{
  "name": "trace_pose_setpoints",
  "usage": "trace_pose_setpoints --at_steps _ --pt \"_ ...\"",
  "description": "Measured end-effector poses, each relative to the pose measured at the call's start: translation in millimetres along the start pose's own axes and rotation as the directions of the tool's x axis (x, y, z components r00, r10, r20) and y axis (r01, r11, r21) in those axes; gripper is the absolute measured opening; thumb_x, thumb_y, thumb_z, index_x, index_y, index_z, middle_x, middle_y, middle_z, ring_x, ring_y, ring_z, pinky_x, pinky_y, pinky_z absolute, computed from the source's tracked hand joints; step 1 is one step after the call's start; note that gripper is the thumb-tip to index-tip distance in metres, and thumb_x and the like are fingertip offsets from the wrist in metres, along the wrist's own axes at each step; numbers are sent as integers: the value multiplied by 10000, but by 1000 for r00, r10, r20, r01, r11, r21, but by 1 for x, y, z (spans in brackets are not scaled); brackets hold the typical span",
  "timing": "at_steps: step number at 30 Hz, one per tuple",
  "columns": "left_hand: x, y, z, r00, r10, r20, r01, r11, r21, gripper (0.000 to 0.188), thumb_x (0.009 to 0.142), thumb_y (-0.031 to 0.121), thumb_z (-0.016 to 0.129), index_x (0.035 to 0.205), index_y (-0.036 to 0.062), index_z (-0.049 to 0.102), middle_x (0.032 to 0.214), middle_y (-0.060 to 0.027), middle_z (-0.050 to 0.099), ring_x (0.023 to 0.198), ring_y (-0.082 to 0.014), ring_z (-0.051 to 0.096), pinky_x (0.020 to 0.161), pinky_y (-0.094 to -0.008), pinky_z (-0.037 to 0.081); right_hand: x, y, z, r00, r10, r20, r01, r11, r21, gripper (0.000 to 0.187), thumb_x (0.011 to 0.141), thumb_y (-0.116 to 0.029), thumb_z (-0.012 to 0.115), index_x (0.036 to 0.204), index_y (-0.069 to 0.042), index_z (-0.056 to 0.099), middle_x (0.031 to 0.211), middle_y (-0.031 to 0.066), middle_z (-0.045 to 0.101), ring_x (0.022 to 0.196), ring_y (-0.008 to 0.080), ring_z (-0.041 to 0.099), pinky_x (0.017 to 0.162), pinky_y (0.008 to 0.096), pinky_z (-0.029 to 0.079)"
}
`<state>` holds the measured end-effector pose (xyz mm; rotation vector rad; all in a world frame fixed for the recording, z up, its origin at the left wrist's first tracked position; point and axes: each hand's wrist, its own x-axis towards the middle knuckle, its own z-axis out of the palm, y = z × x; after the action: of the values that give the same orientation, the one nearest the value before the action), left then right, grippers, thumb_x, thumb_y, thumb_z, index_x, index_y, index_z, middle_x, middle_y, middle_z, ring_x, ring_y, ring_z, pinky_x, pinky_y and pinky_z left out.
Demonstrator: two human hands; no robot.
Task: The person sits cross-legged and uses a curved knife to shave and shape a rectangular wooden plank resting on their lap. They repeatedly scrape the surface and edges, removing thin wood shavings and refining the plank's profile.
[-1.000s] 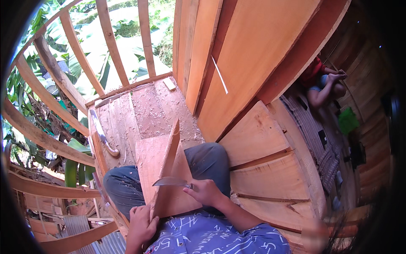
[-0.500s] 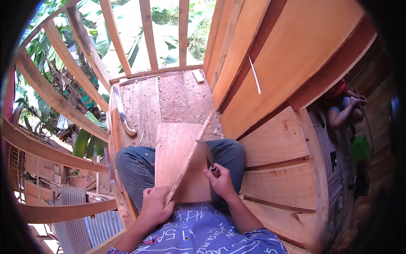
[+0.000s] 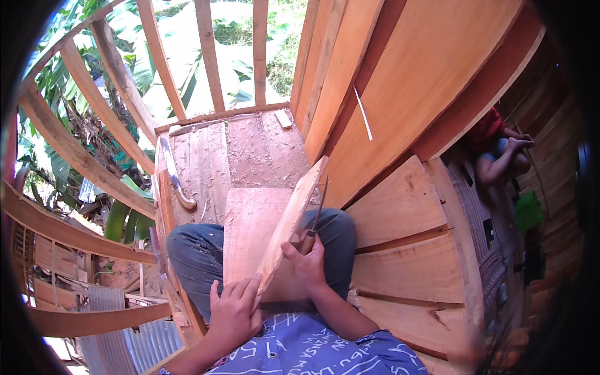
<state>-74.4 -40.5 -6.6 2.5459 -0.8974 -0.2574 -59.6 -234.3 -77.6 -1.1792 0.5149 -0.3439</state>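
A narrow wooden board (image 3: 291,219) slants up and away from my lap, turned on its edge. Its near end is in my left hand (image 3: 234,312), whose fingers lie along the side and wrap the end. My right hand (image 3: 306,265) is closed round the brown handle of a knife (image 3: 310,239). The thin dark blade points up and away, just right of the board's edge. Beneath, a wider flat board (image 3: 255,212) lies across my crossed legs; its right part is hidden behind the raised board and my right hand.
On the shavings-strewn plank floor (image 3: 250,140), a long-bladed tool with a wooden handle (image 3: 176,178) lies at the left. A small wood block (image 3: 283,119) sits far ahead. Wooden slats (image 3: 208,53) stand ahead and left; a plank wall (image 3: 412,75) rises right. Another person (image 3: 500,147) sits far right.
The narrow board has tipped, showing more of its broad edge, and its far end has swung right. My right hand has moved nearer the board, and the knife blade now points upward.
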Motion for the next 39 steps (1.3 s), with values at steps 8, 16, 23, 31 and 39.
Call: trace_pose_setpoints --at_steps 8,16,23,31,39 --pt "0 0 -42 991 101 84 -114 978 175 693 752 249 678 1383 52 471 1317 -209 505 1246 -355 473 1057 -659 248 -5 -29 3 998 -16 63 6 988 157 362 805 -13 693 1109 -32 498 992 61 601 888 136 633 770 291 544" --pt "44 -64 -27 993 -117 -29 106 961 -256 1039 761 463 757 1501 -7 200 1419 -317 382 1302 -435 419 1092 -493 318 11 0 -10 998 -55 38 45 974 222 380 752 51 662 1079 -58 504 940 20 555 821 124 600 756 272 520" --pt "67 -90 6 949 -67 309 294 545 -785 416 858 226 739 1116 -72 607 879 -73 696 811 -104 635 719 -280 517 16 -2 -24 992 -97 77 71 954 291 321 728 48 617 983 -99 490 954 36 585 774 121 596 712 227 499" --pt "56 -52 -31 983 -145 110 180 875 -449 270 855 205 692 932 -13 552 703 -214 596 650 -339 630 604 -397 477 26 3 -51 991 -116 68 108 987 118 218 928 -33 610 817 -90 431 1025 79 568 802 167 695 399 192 417" --pt "46 -43 -36 973 -213 88 228 942 -248 244 859 158 677 870 -6 496 742 -246 600 738 -454 603 605 -474 460 25 21 -68 975 -116 189 171 937 -304 389 993 -340 554 725 -69 478 605 -12 480 463 81 454 390 218 329"
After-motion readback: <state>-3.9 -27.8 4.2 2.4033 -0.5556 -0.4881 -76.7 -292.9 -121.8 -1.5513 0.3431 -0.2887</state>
